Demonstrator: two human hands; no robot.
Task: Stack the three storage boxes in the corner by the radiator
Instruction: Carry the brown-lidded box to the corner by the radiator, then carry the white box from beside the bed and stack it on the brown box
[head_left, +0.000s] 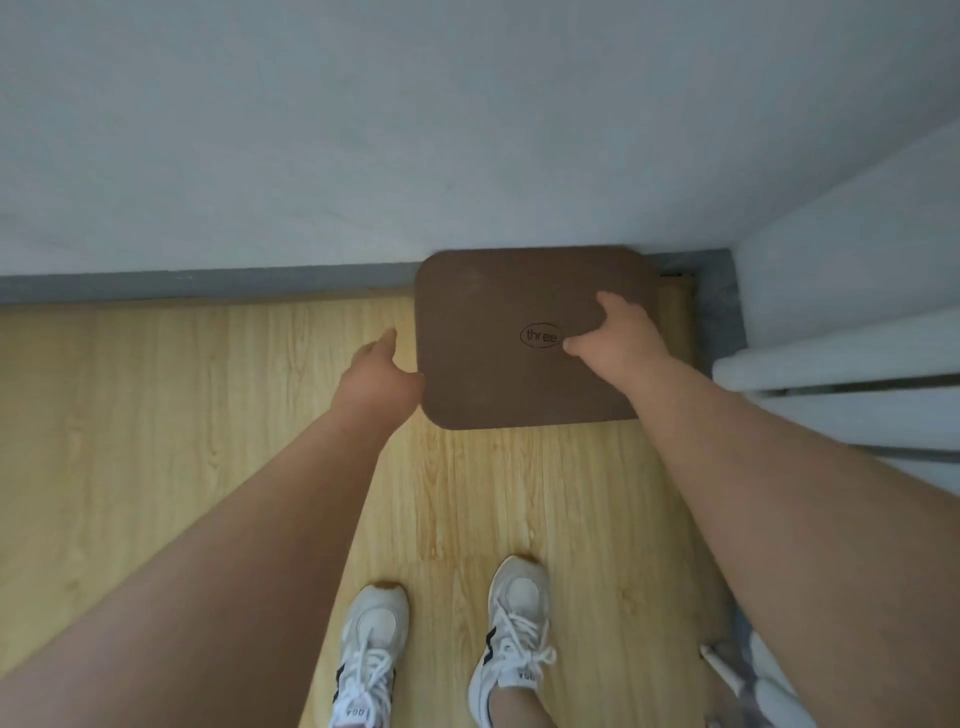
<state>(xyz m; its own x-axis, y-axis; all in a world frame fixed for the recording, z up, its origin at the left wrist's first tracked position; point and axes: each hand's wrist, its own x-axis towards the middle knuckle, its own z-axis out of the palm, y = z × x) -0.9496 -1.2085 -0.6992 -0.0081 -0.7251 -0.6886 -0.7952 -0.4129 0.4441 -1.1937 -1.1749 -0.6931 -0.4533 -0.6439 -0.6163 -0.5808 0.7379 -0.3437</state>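
Fingers (605, 304) of the right hand (621, 338) lie spread on top of the storage box (493, 322). The forefinger points toward the box's far edge and the thumb stretches left until it touches an oval label (541, 336) reading "three". They press flat on the brown lid (467, 374) and grip nothing I can see, while the other fingers are hidden behind the hand, near the box's right edge. The left hand (382, 376) is against the box's left edge, close to its near corner, thumb (388, 340) raised alongside. Its fingers go out of sight down the side, so I cannot tell whether they are curled or straight. Both bare forearms reach in from the near side of the box.

From above only the lid of the box shows, and whatever is beneath it is hidden. The box sits in the corner of the room. A pale wall (363, 130) with a grey skirting board (208, 286) runs right behind it, and its far edge overlaps the skirting. A narrow strip of floor shows on the box's right, then more grey skirting. A white radiator (841, 374) is just right of the box, level with its near half. Yellow wood-grain floor (156, 389) runs left and forward of the box. On the near side stand the person's two white trainers, left (371, 649) and right (514, 623).
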